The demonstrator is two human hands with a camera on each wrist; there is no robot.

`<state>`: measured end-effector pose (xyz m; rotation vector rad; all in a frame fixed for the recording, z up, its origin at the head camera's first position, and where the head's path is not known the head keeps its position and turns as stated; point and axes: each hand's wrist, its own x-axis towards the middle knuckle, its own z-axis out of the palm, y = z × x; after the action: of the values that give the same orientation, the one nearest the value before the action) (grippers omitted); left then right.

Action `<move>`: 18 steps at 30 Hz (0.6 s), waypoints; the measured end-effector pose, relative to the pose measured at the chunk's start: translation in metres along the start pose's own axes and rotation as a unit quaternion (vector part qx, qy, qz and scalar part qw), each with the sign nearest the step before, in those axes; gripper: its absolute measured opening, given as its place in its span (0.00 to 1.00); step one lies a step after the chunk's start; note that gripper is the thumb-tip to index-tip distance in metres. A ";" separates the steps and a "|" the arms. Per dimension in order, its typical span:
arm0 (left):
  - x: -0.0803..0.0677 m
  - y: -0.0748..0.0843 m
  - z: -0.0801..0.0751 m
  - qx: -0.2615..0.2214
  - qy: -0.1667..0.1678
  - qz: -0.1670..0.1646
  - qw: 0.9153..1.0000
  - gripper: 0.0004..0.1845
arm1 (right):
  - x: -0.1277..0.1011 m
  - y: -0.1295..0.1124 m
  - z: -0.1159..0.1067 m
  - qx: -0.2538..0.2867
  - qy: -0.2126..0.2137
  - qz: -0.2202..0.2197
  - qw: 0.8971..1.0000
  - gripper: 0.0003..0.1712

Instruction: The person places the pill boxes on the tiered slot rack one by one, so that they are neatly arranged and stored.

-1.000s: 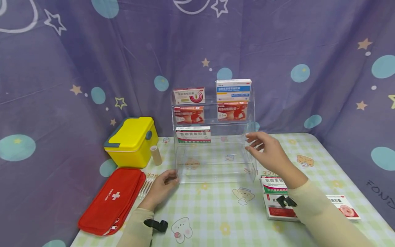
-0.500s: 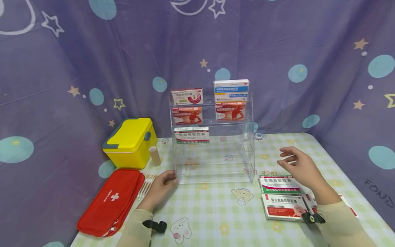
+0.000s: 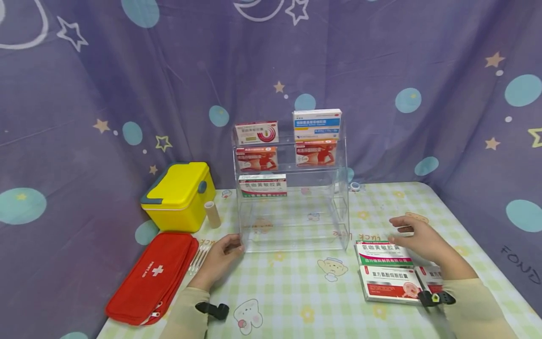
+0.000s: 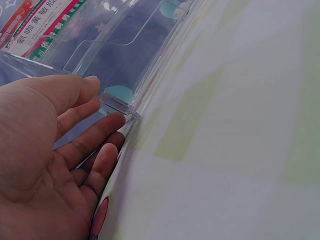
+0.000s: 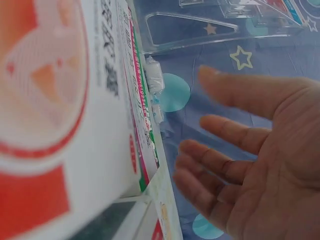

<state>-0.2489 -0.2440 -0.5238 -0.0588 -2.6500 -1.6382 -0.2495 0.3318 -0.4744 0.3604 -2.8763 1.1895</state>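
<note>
clear shelf rack stands mid table, partly stocked. left hand steadies its front left corner, fingers straight against it. right hand hovers spread, holding nothing, over the green box right of the rack. step looks like fetching that box; next needs a grip on it.

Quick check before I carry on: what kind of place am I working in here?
Probably a staged tabletop set for sorting medicine, not a real pharmacy: a clear acrylic rack holding medicine boxes, a red first-aid pouch and yellow case, and a star-printed cloth backdrop behind the table.
</note>
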 end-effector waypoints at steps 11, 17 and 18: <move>0.000 0.000 0.000 0.004 0.000 -0.002 1.000 0.21 | -0.003 0.005 0.002 -0.030 -0.032 0.050 0.998 0.39; 0.000 0.001 0.001 0.008 0.001 -0.006 1.000 0.21 | -0.004 0.010 0.003 -0.021 -0.056 0.050 0.997 0.39; 0.000 0.000 0.001 0.008 0.001 -0.006 1.000 0.21 | -0.004 0.011 0.004 -0.018 -0.060 0.048 0.997 0.39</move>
<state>-0.2489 -0.2432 -0.5237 -0.0413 -2.6674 -1.6189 -0.2480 0.3377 -0.4850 0.3059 -3.0464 1.1673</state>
